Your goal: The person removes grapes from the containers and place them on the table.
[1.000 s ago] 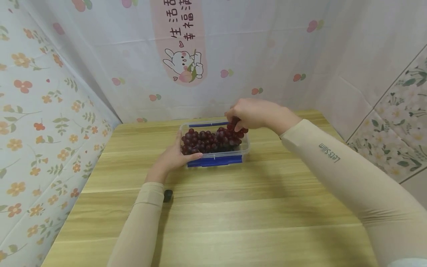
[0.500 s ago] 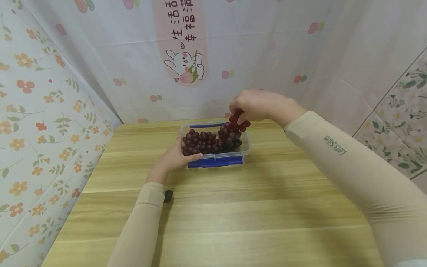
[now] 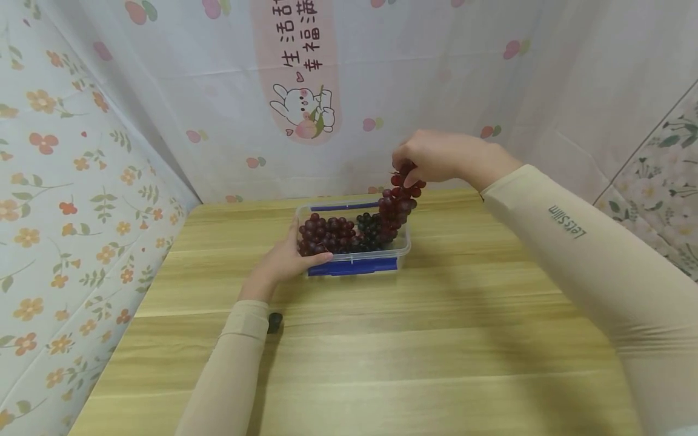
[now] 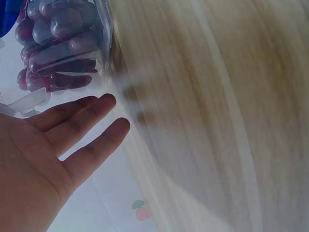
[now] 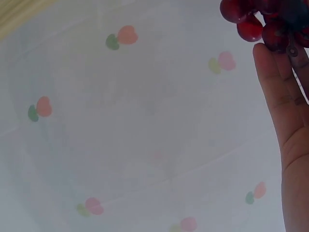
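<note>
In the head view a clear plastic food container (image 3: 405, 249) with blue clips stands toward the back of the table. My left hand (image 3: 283, 257) rests at its left end, thumb along the front rim; the left wrist view shows that hand's fingers (image 4: 96, 150) straight beside the clear wall. My right hand (image 3: 436, 158) pinches the top of a bunch of red grapes (image 3: 395, 212), which hangs over the container's right side, its lower end still within the rim. Dark red grapes (image 3: 322, 233) fill the container's left part, and smaller, nearly black grapes (image 3: 369, 229) lie beside them.
The wood-patterned table (image 3: 382, 339) reaches back to a white curtain (image 3: 436, 79) printed with peaches and a rabbit. A flowered cloth (image 3: 65, 200) hangs at the left. A small black object (image 3: 275, 322) shows beside my left wrist.
My right hand has risen and moved right, drawing the bunch of red grapes upward. The nearly black grapes underneath have come into sight. My left hand has stayed at the container.
</note>
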`<state>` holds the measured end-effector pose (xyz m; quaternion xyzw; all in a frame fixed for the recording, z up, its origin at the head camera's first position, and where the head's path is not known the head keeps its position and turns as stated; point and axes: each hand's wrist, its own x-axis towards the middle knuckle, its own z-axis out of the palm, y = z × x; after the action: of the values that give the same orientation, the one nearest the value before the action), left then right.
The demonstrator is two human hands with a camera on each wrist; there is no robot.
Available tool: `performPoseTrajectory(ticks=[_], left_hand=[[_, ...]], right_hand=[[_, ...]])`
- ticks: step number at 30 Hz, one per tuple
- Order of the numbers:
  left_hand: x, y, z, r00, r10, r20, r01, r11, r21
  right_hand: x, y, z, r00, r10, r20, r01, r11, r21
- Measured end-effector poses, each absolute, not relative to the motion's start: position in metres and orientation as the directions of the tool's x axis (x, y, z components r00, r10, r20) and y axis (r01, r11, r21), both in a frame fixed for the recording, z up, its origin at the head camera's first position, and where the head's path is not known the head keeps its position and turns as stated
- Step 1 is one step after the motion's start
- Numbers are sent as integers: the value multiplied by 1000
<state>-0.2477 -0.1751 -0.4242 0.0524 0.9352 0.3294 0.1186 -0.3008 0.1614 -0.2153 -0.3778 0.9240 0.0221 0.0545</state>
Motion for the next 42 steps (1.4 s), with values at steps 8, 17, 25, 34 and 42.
performPoseTrajectory(ticks=[8,17,25,34,42], left_hand=[[-246,-175,-423,-961,185,-203,14,772,636],[-246,-176,-423,-962,172,-210,1,776,631],[-247,-175,-424,-964,172,-204,3,770,638],[-246,-175,-423,-963,173,-209,-1,769,639],[-247,-175,-424,-964,172,-204,3,772,636]], right_hand=[[-304,179,-203,-730,-677,-95,-677,735,-35],[-309,194,-190,-745,-666,-32,-665,746,-27],[-312,204,-180,-762,-646,-31,-647,762,16],[-315,213,-180,-776,-628,-65,-631,775,45],[-318,222,-190,-778,-623,-82,-627,778,45]])
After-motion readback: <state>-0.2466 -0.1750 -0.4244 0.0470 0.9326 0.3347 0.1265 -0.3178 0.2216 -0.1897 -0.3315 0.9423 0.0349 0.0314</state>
